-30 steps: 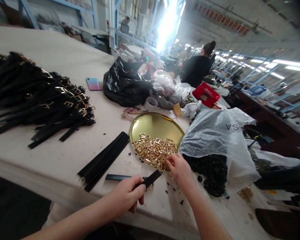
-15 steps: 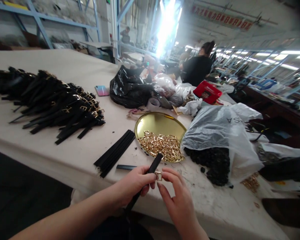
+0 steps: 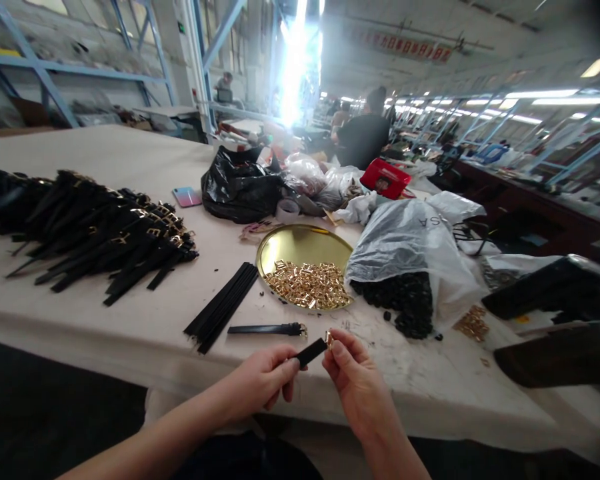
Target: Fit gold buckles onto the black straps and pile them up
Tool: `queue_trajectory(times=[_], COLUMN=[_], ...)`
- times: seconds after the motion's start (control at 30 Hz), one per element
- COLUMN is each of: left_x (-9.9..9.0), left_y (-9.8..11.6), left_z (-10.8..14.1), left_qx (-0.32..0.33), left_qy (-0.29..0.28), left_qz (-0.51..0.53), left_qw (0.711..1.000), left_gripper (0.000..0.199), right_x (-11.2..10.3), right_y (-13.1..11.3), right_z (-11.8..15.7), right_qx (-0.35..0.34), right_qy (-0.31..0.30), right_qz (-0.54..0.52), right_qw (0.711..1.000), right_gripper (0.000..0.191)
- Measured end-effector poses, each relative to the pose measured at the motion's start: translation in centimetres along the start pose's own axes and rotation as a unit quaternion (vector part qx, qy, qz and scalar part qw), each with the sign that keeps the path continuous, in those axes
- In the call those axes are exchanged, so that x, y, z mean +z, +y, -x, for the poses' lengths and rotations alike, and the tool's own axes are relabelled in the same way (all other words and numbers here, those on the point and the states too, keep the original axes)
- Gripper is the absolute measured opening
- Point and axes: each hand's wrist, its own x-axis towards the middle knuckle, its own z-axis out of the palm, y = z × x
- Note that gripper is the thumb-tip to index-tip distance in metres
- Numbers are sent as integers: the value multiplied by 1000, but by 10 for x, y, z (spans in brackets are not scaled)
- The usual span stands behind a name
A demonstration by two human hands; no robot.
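Between thumb and fingers, my left hand (image 3: 276,377) pinches a black strap (image 3: 311,353) whose end points up and right. My right hand (image 3: 353,377) grips a small gold buckle (image 3: 329,339) at that strap end; whether the strap passes through it I cannot tell. Just beyond lies a finished-looking black strap with a gold buckle (image 3: 267,329). A stack of plain black straps (image 3: 223,307) rests to its left. Behind my hands, a round gold tray (image 3: 300,241) carries a heap of gold buckles (image 3: 305,283).
A large pile of buckled black straps (image 3: 105,233) covers the table's left. A phone (image 3: 187,197), a black plastic bag (image 3: 240,183) and a red packet (image 3: 386,178) lie farther back. To the right, a clear bag (image 3: 400,243) spills small black pieces (image 3: 413,307). A person (image 3: 365,133) is beyond.
The strap end has tilted lower toward the right, and my right hand has closed more on the buckle. The camera view has shifted, uncovering the buckled strap on the table.
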Motion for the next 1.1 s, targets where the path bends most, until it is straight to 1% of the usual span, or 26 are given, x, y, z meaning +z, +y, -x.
queue_trajectory(times=[0.03,0.1,0.17,0.23,0.3,0.4,0.47,0.57,0.63,0.67,0.73,0.8,0.83,0.87,0.9,0.93,0.97,1.0,1.03,1.07,1.1], left_x=[-1,-2,-1,1,4,6,4,0,0,0,3,5,5,6,6,6,7,7,8,9,10], left_y=[-1,2,6,10,11,10,7,3,1,0,0,0,-1,-1,-2,-3,-5,-6,-9,-11,-13], left_z=[1,3,4,3,0,-4,-7,-11,-12,-13,-14,-15,-16,-16,-16,-17,-17,-18,-18,-19,-19], left_qx=[11,50,85,91,58,9,12,13,6,5,7,11,12,9,4,-2,-9,-15,-18,-17,-13], left_qy=[-2,11,24,37,42,28,20,4,0,2,17,35,41,44,46,45,43,41,40,43,49], left_qz=[-38,-113,-157,-133,-60,23,33,42,51,55,67,87,97,104,106,105,100,93,83,69,54], left_qw=[999,992,984,986,996,999,999,999,999,998,998,996,994,994,993,993,994,995,996,997,997], left_gripper=[28,26,24,19,13,11,15,20,21,21,23,25,26,27,27,28,28,29,29,30,31], right_x=[0,2,6,9,12,14,13,9,8,9,12,16,18,19,19,18,17,15,12,10,8], right_y=[1,3,9,16,23,29,28,20,16,15,16,20,22,24,25,25,25,25,24,23,22], right_z=[1,4,7,9,10,11,11,8,5,3,-1,-3,-4,-4,-3,-2,0,1,3,4,4], right_qx=[7,15,19,10,-25,-85,-101,-100,-69,-36,46,113,127,124,103,62,4,-64,-131,-186,-224], right_qy=[-6,-20,-40,-60,-65,-44,-33,-22,-18,-18,-20,-30,-36,-37,-32,-23,-13,-6,-6,-12,-20], right_qz=[2,22,50,84,126,195,228,257,246,216,112,22,2,6,35,88,158,235,308,367,406], right_qw=[1000,999,998,995,990,976,968,961,967,976,992,993,991,992,994,994,987,970,942,911,886], right_gripper=[27,27,26,23,21,20,21,21,22,22,24,25,25,25,24,22,20,17,13,10,8])
